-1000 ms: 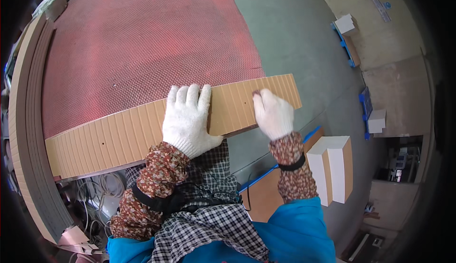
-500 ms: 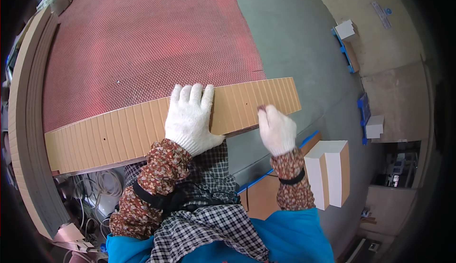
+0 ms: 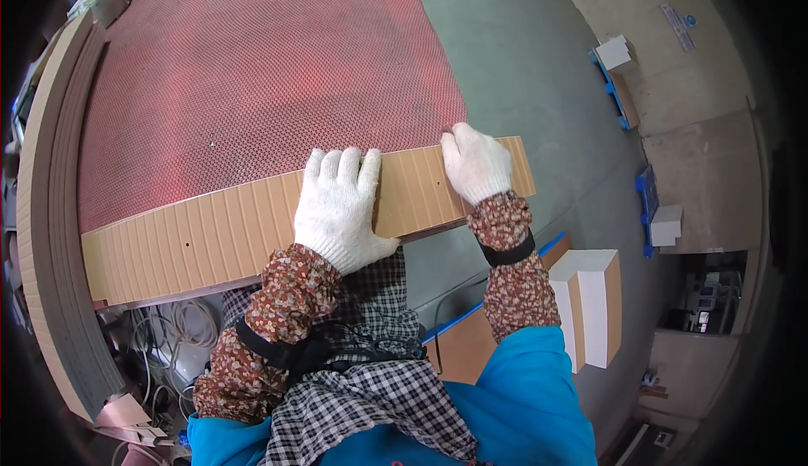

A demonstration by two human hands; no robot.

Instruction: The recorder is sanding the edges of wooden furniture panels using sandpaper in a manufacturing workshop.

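A long tan board with ribbed grooves across it and small dark holes lies crosswise in front of me, along the near edge of a red mesh mat. My left hand, in a white knit glove, rests flat on the board's middle, fingers stretched to its far edge and thumb at the near edge. My right hand, gloved the same way, is closed at the board's far edge near its right end. What its fingers hold is hidden.
A stack of long boards stands along the left side. Below it are coiled hoses. On the right, white-and-tan blocks stand by a tan panel with a blue edge. Blue pallets with white stacks line the wall.
My right hand has moved away from me, from the board's near side to its far edge. The small reddish-brown bit at its fingertips no longer shows. My left hand stays put.
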